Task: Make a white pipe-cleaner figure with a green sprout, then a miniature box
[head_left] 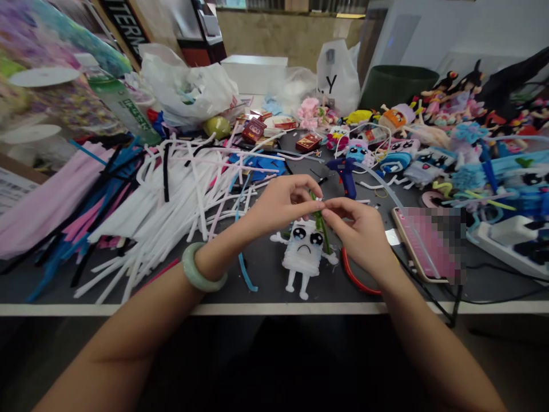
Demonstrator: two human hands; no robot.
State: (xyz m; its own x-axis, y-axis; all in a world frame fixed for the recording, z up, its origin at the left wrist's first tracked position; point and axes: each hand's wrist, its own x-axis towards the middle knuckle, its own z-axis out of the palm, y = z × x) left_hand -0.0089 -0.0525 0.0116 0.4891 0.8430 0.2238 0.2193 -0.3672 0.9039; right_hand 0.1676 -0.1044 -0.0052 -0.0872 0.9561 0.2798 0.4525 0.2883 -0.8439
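A white fuzzy doll [302, 253] with big dark eyes and a frown lies on the dark table near its front edge. Above its head, my left hand [288, 200] and my right hand [355, 229] meet with pinched fingertips. Between them is a green stem [325, 234], which runs down beside the doll's head, with a small white piece at its top. Both hands are closed on this green stem piece; the exact grip of each is partly hidden by the fingers. A pale green bangle circles my left wrist.
White pipe cleaners [171, 200] are heaped at the left. A blue glue gun [346, 178] stands behind my right hand. Right of it lie a pink phone [429, 246], cables and a white power strip [506, 243]. Several finished dolls [397, 157] and plastic bags [338, 77] fill the back.
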